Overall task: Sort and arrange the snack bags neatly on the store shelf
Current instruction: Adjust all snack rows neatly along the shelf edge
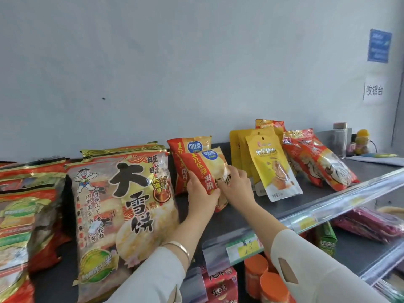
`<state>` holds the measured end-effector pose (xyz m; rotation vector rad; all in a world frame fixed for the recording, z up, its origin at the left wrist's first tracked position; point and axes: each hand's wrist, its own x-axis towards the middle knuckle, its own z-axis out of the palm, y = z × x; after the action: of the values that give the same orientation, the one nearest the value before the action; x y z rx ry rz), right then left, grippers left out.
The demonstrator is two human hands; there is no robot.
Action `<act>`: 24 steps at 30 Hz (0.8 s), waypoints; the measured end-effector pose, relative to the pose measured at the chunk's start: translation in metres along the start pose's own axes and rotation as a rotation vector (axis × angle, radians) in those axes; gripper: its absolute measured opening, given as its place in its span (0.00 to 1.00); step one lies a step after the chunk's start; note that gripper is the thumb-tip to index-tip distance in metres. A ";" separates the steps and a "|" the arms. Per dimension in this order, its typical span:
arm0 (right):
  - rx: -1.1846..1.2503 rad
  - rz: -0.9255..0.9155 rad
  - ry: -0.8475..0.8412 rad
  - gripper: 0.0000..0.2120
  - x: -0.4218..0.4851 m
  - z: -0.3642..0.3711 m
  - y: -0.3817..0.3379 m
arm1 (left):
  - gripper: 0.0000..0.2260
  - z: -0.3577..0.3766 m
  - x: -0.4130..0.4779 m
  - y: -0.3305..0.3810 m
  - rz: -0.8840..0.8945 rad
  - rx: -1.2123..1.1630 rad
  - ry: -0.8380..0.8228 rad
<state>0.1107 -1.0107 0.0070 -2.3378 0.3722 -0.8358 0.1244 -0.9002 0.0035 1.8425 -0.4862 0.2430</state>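
A small red-and-yellow chip bag point(204, 169) stands tilted on the dark top shelf point(244, 215), held by both hands. My left hand point(202, 193) grips its lower left side. My right hand point(237, 185) pinches its right edge. A second bag of the same kind point(190, 147) stands right behind it. A large rice-cracker bag point(124, 206) leans to the left of my hands. Yellow pouches point(273, 165) and red-and-white snack bags point(317, 158) lean to the right.
More large bags point(24, 215) are piled at the far left. A clear price rail point(349, 193) runs along the shelf's front edge. Below it sit orange-lidded jars point(264, 278), red boxes point(220, 285) and magenta packets point(371, 221). A grey wall rises behind the shelf.
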 end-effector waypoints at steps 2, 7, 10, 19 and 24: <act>0.045 0.088 -0.055 0.36 0.017 0.003 0.006 | 0.45 0.008 0.015 -0.002 -0.127 -0.128 0.028; 0.484 0.243 -0.155 0.44 0.037 0.012 0.014 | 0.44 0.017 0.042 -0.025 -0.110 -0.161 0.039; 0.524 0.125 -0.176 0.52 0.042 0.021 0.018 | 0.43 0.013 0.052 -0.033 -0.022 -0.029 0.132; 0.438 -0.027 -0.327 0.47 0.061 0.035 0.032 | 0.41 0.015 0.052 -0.043 0.056 0.188 0.193; 0.362 -0.030 -0.311 0.47 0.060 0.033 0.029 | 0.42 0.013 0.047 -0.033 0.014 0.273 0.231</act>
<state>0.1764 -1.0442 -0.0035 -2.0893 0.0476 -0.4912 0.1797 -0.9141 -0.0103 2.0435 -0.3158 0.5473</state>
